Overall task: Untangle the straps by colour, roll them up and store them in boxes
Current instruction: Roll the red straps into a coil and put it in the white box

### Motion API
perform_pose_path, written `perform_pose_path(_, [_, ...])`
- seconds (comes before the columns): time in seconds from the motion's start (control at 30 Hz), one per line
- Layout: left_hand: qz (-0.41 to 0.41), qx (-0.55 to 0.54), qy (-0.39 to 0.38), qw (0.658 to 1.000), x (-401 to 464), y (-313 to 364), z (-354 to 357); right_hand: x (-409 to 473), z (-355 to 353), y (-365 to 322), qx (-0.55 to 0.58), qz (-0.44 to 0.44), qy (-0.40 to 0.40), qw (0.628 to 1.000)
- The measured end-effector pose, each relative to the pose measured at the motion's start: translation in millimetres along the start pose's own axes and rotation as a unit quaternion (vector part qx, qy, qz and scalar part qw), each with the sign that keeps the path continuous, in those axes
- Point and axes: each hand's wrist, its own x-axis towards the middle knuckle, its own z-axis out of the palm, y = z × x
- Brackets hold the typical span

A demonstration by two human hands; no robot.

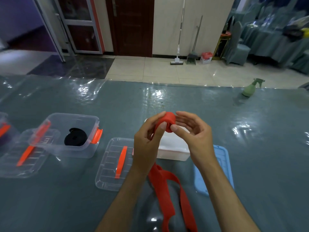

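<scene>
I see L hand [147, 141] + R hand [192, 131] both pinching the red strap [168, 123] roll above the white box [173, 152] — tail trails onto worktop [250, 131]. Clear box [78, 131] holds black strap [76, 137] coil.

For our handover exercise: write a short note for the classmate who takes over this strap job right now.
Left hand and right hand: both pinch the half-wound red fabric strap roll above the white box.
The roll's loose red tail hangs to the table.
Done: rolled black strap lies in the clear orange-latched box.
Left: finish rolling red, box it, fit the lids.
</scene>
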Motion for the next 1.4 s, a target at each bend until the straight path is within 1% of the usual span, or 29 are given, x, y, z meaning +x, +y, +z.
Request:
perform_pose_path(0.1, [0.003,-0.005,-0.008,1.0,-2.3,1.1,0.5,0.4,1.6,-0.4,0.015,-0.015,0.005,1.0])
perform_pose_path(0.2, [0.006,0.014,-0.06,0.998,2.6,2.2,-3.9,-2.8,4.8,3.5,0.047,0.01,0.033,0.998])
perform_pose_path(0.27, [0.023,0.061,-0.095,0.993,7.1,1.2,-9.6,-3.7,5.0,5.6,0.06,0.038,0.023,0.997])
perform_pose_path(0.37, [0.046,0.129,-0.159,0.978,10.4,0.4,-16.5,-1.5,0.7,4.2,0.044,0.053,-0.002,0.998])
perform_pose_path(0.43, [0.052,0.149,-0.196,0.968,9.9,-0.1,-17.9,1.1,-4.4,-0.3,0.033,0.053,-0.001,0.998])
perform_pose_path(0.5, [0.046,0.151,-0.211,0.965,9.8,0.0,-15.7,1.9,-6.4,-4.2,0.014,0.04,0.0,0.999])
perform_pose_path(0.57, [0.045,0.148,-0.201,0.967,9.7,0.2,-12.4,0.6,-4.6,-4.4,0.02,0.034,-0.001,0.999])
perform_pose_path(0.63, [0.051,0.137,-0.166,0.975,11.2,0.2,-9.6,-1.3,-3.3,-1.1,0.042,0.041,0.0,0.998])
perform_pose_path(0.67, [0.043,0.116,-0.141,0.982,12.0,0.6,-8.5,-1.9,-3.7,-0.3,0.049,0.048,0.003,0.998])
perform_pose_path(0.73, [0.011,0.046,-0.097,0.994,13.4,2.2,-7.8,-1.1,-8.4,0.3,0.02,0.05,0.013,0.998])
perform_pose_path(0.8, [0.016,0.008,-0.079,0.997,14.6,1.8,-9.0,1.8,-13.5,-4.7,-0.02,0.042,0.012,0.999])
perform_pose_path(0.87, [0.029,-0.016,-0.084,0.996,16.2,-0.1,-10.7,4.7,-15.4,-11.7,-0.03,0.037,0.003,0.999])
perform_pose_path(0.93, [0.021,-0.042,-0.088,0.995,19.0,0.9,-10.4,6.1,-14.1,-14.6,-0.035,0.019,0.003,0.999])
perform_pose_path(1.0, [0.006,-0.041,-0.092,0.995,23.0,2.9,-10.1,6.2,-11.2,-13.2,-0.02,0.009,0.014,1.0])
perform_pose_path(1.07, [-0.005,-0.036,-0.109,0.993,28.1,5.7,-12.3,5.4,-8.4,-10.4,0.009,0.023,0.02,1.0])
perform_pose_path(1.13, [-0.01,-0.044,-0.123,0.991,32.6,9.8,-16.0,4.9,-8.7,-8.7,0.028,0.047,0.008,0.998])
perform_pose_path(1.27, [-0.016,-0.062,-0.12,0.991,30.4,10.7,-14.7,8.6,-15.7,-13.8,-0.015,0.048,-0.02,0.999])
perform_pose_path(1.33, [-0.027,-0.051,-0.111,0.992,28.4,7.2,-12.0,10.1,-12.7,-16.8,-0.014,0.032,-0.007,0.999])
perform_pose_path(1.4, [-0.039,-0.035,-0.115,0.992,31.4,7.4,-12.3,9.7,-8.7,-14.6,0.01,0.025,0.015,1.0])
